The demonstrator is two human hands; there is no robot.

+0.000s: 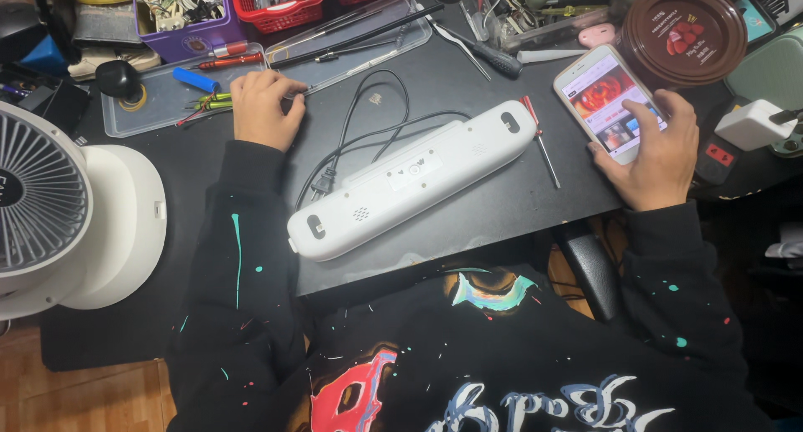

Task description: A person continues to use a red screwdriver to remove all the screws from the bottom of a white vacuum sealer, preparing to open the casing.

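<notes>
A long white plastic device (410,181) lies upside down across the black work mat (493,206), its black power cord (368,122) looped behind it. My left hand (263,107) rests in a loose fist on the mat beside a clear plastic tray (134,118); whether it pinches something small I cannot tell. My right hand (657,152) holds a smartphone (606,102) with a lit screen, thumb on the glass, to the right of the device.
A white desk fan (58,214) stands at the left. A small red-handled screwdriver (542,139) lies by the device's right end. A round brown lid (682,32), a white charger (757,122), red baskets (280,5) and several tools crowd the back edge.
</notes>
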